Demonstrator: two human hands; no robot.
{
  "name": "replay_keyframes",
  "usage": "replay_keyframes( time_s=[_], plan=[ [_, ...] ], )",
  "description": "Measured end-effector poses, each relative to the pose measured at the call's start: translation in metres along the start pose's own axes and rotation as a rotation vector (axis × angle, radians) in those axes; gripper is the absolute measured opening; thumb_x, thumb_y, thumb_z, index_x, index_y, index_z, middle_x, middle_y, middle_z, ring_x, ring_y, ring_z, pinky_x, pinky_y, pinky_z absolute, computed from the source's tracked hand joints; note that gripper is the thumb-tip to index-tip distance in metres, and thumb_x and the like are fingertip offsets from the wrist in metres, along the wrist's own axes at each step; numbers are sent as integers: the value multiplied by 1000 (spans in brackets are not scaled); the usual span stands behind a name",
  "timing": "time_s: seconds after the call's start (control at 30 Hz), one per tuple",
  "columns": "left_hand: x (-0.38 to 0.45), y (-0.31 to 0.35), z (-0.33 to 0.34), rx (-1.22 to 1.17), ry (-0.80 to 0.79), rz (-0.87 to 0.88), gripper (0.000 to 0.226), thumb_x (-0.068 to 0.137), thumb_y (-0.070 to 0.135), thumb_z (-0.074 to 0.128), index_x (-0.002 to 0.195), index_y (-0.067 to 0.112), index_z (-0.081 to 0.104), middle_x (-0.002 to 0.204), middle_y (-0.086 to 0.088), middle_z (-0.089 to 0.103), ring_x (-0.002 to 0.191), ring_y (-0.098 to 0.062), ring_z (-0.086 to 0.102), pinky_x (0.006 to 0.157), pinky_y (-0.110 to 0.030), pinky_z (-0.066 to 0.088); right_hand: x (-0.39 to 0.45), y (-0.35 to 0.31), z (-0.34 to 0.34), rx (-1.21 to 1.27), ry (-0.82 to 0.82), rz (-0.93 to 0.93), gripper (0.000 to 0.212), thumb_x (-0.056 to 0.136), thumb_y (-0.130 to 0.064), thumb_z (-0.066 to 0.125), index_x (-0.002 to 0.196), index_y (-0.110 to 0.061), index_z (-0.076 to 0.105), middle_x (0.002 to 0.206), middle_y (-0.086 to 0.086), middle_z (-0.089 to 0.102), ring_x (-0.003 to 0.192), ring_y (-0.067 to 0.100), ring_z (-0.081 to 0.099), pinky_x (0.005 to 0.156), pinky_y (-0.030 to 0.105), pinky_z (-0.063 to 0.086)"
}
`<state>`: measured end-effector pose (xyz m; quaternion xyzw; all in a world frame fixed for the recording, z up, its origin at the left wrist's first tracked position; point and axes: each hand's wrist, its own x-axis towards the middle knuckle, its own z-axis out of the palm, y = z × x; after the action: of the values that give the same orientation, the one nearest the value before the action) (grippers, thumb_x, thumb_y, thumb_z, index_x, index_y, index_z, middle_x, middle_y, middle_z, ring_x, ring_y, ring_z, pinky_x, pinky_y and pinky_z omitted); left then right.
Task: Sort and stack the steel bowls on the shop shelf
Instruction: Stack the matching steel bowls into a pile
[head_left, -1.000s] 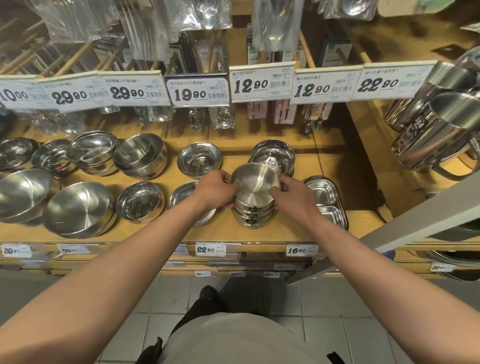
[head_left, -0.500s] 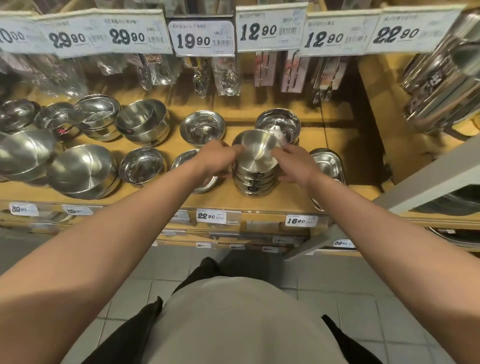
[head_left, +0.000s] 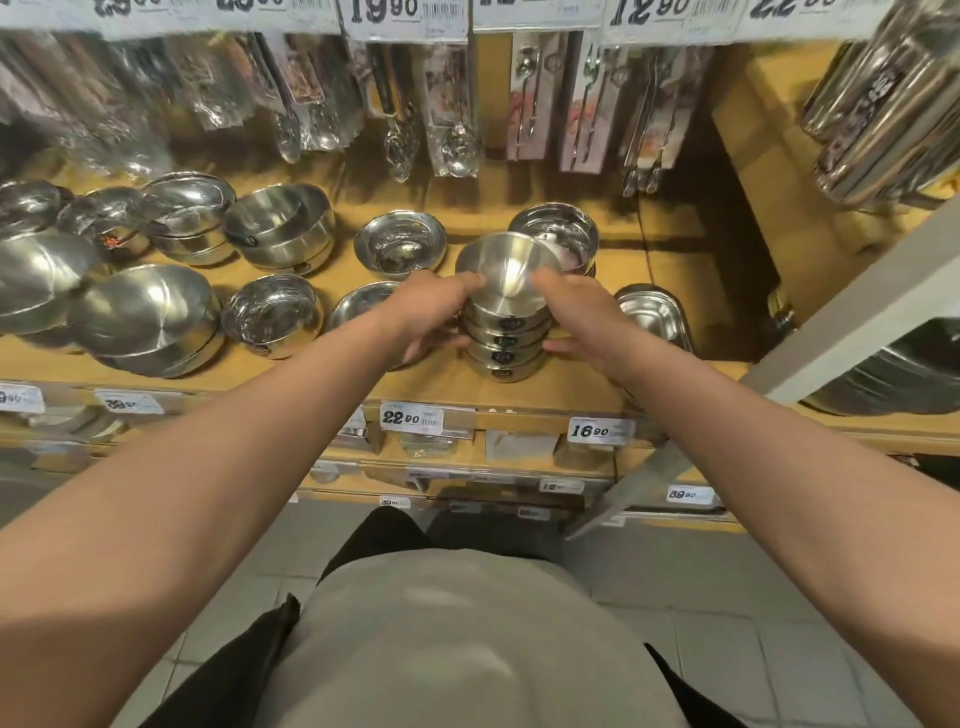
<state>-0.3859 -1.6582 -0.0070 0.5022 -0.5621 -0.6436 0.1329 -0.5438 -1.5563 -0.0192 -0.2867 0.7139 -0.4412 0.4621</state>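
Both hands are on the stack of steel bowls (head_left: 506, 338) at the front edge of the wooden shelf (head_left: 582, 387), toward its right end. The left hand (head_left: 428, 314) comes in from the left side, fingers curled round the rim of the top bowl (head_left: 506, 267), thumb low against the stack's side. The right hand (head_left: 576, 317) mirrors it on the right: its upper fingers reach to the top bowl's rim, the thumb lies out along the lower bowls. Whether those right fingers truly grip or only press, I cannot tell; motion blur softens them. The top bowl sits tilted, its mouth tipped toward the person, nested on the bowls below, each of which shows a small dark label on its wall.

Just behind the stack stands another bowl stack (head_left: 555, 234), near the back edge. Left of that rests a shallow single bowl (head_left: 400, 244). Right of the held stack, at the shelf's right end, lies a rectangular steel tray (head_left: 654, 312). More bowls crowd the left half of the shelf, including a large pair (head_left: 148, 317) at the front edge. A 22.90 price tag (head_left: 411, 417) hangs on the front lip below the hands, with a 16.90 tag (head_left: 600, 430) to its right.
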Motion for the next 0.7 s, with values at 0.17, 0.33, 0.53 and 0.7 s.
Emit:
replay_keyframes(
  time_s=[0.17, 0.33, 0.53, 0.7],
  plan=[
    [-4, 3, 3, 37, 18, 11, 43, 95, 33, 64, 126, 3, 58, 115, -14, 70, 105, -29, 68, 79, -35, 63, 0, -6, 4, -22, 19, -16, 26, 82, -48, 54, 98, -29, 63, 112, -12, 61, 101, 9, 56, 71, 33, 56],
    [-3, 4, 6, 42, 40, -5, 43, 95, 31, 64, 124, 1, 55, 118, -19, 68, 110, -33, 67, 89, -43, 61, 2, -6, 3, -61, 27, -19, 26, 79, -50, 56, 95, -31, 66, 108, -11, 66, 101, 11, 60, 68, 31, 54],
    [-5, 7, 3, 24, 18, -44, 43, 94, 32, 63, 124, 2, 57, 122, -18, 66, 111, -30, 66, 83, -39, 63, 3, -8, -3, -98, 2, 16, 36, 81, -50, 54, 110, -32, 66, 115, -9, 65, 106, 11, 60, 81, 35, 60],
    [-6, 20, 0, 162, 65, 17, 21, 94, 31, 59, 99, 11, 59, 101, -8, 62, 86, -22, 61, 71, -35, 63, 3, -13, -7, -82, 45, 27, 26, 82, -51, 52, 102, -36, 60, 112, -16, 58, 104, 10, 59, 81, 36, 62]
  ],
)
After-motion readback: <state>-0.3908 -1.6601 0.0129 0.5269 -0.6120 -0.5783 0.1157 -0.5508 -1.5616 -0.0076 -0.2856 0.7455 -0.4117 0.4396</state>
